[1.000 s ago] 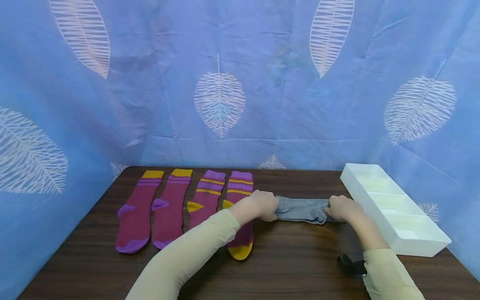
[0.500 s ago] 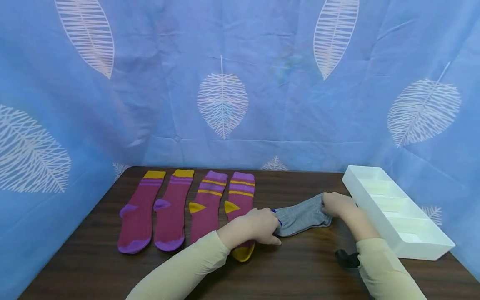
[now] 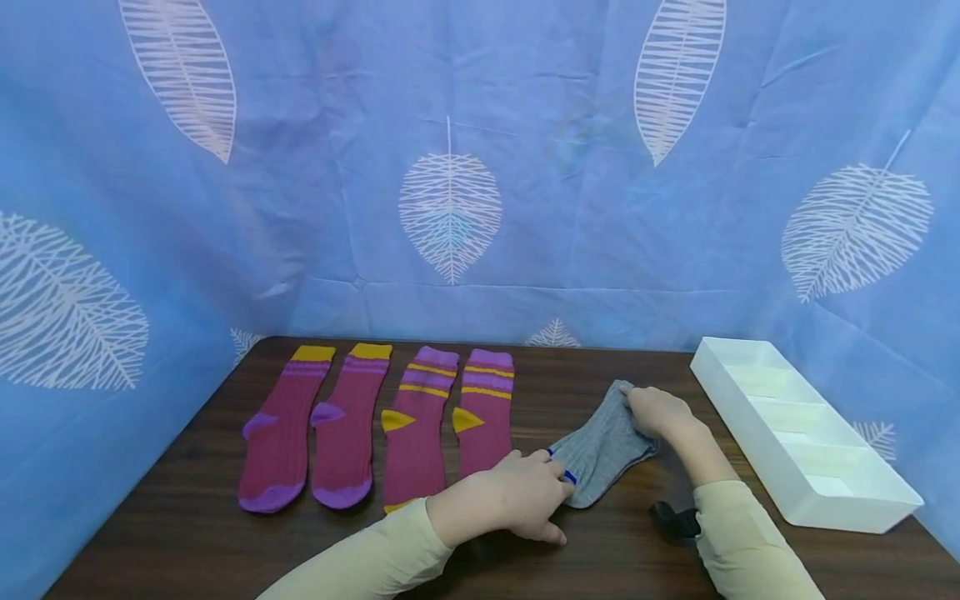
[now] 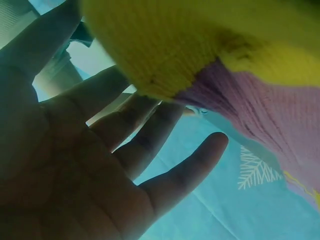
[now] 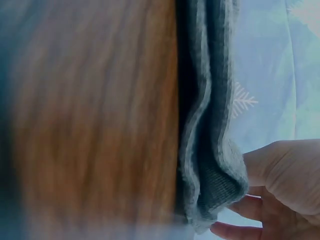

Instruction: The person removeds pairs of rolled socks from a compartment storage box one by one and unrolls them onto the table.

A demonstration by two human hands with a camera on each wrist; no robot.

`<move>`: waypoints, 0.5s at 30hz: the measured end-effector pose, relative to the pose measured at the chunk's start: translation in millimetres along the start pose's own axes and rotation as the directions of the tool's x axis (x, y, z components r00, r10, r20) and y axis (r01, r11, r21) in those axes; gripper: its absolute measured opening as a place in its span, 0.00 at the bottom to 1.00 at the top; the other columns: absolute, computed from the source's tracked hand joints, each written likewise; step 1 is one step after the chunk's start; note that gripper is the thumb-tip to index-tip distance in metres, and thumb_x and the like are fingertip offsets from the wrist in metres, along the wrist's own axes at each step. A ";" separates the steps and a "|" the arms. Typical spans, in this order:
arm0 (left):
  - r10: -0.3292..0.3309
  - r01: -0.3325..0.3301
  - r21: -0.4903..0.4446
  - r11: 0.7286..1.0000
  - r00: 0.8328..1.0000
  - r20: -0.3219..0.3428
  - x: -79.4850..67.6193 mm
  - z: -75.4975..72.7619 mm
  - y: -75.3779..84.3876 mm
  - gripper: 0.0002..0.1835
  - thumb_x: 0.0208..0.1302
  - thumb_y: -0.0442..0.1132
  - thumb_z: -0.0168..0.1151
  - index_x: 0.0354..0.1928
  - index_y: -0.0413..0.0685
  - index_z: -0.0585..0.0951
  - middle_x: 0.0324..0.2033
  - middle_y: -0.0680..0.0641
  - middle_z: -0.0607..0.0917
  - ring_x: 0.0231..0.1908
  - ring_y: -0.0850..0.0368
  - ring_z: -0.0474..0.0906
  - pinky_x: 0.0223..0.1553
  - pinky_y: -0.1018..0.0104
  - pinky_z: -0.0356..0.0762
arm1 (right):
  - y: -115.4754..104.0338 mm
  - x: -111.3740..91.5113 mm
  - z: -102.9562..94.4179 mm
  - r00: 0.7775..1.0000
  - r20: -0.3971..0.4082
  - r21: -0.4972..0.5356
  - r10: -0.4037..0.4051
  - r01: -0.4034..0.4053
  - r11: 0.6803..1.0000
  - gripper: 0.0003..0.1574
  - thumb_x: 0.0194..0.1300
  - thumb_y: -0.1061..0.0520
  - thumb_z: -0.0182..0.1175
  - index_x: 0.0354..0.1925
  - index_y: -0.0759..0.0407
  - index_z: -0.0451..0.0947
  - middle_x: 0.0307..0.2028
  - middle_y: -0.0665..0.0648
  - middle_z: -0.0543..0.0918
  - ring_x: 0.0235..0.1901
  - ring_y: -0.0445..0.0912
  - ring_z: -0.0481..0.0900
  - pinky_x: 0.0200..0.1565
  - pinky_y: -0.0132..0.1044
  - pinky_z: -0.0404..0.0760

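A grey sock [image 3: 600, 450] with blue marks at its near left end lies slantwise on the dark wooden table. My right hand [image 3: 660, 414] pinches its far right end; in the right wrist view, folds of grey knit hang beside the thumb and fingers [image 5: 240, 207]. My left hand [image 3: 517, 493] rests at the other end with its fingers spread and fairly straight, fingertips on the blue marks. In the left wrist view the left palm [image 4: 75, 160] shows below a yellow-toed maroon sock [image 4: 270, 115]. That same striped sock [image 3: 487, 425] is partly covered by the left hand in the head view.
Left of it lie a second striped sock [image 3: 417, 433] and two maroon socks with purple toes [image 3: 276, 442] [image 3: 345, 442]. A white divided box [image 3: 802, 433] stands at the right. Behind the table [image 3: 570, 567] hangs a blue leaf-print cloth [image 3: 540, 225].
The grey sock has turned from lying sideways to slanting, its left end coming nearer and its right end going farther back. My left hand has moved nearer and its fingers have spread out.
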State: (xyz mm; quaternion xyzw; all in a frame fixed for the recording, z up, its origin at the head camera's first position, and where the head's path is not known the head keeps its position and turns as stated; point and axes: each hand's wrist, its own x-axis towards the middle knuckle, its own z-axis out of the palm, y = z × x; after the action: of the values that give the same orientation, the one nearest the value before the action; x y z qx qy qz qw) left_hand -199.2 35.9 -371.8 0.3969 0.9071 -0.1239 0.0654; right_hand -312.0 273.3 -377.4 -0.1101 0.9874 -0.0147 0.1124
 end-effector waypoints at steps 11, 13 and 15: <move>0.090 -0.089 0.032 0.996 0.995 -0.043 -12.8 4.8 2.5 0.32 0.59 0.70 0.58 0.62 0.66 0.76 0.56 0.61 0.78 0.56 0.62 0.71 0.51 0.57 0.78 | -11.0 15.3 5.8 0.987 -0.033 0.145 -0.155 0.158 0.977 0.29 0.66 0.73 0.47 0.65 0.70 0.68 0.72 0.69 0.59 0.68 0.68 0.61 0.40 0.42 0.71; 0.108 -0.106 0.046 0.993 0.993 -0.056 -14.9 5.8 2.4 0.33 0.59 0.70 0.58 0.62 0.65 0.76 0.56 0.61 0.77 0.56 0.63 0.71 0.50 0.59 0.78 | -13.5 17.8 6.5 0.984 -0.045 0.173 -0.173 0.179 0.969 0.30 0.65 0.74 0.46 0.65 0.70 0.69 0.72 0.68 0.60 0.69 0.68 0.60 0.41 0.42 0.71; 0.130 -0.126 0.056 0.990 0.990 -0.062 -16.9 6.7 2.1 0.33 0.59 0.70 0.58 0.63 0.65 0.75 0.58 0.61 0.77 0.57 0.63 0.71 0.51 0.61 0.77 | -16.7 19.8 6.9 0.980 -0.054 0.195 -0.191 0.198 0.961 0.30 0.64 0.75 0.46 0.64 0.70 0.70 0.72 0.68 0.61 0.69 0.67 0.59 0.41 0.42 0.70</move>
State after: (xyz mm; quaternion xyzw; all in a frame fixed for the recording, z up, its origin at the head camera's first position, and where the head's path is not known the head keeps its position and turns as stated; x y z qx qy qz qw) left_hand -186.1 23.6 -374.9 0.4598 0.8778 -0.1299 0.0329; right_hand -325.6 252.6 -387.5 -0.1943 0.9672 -0.1266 0.1036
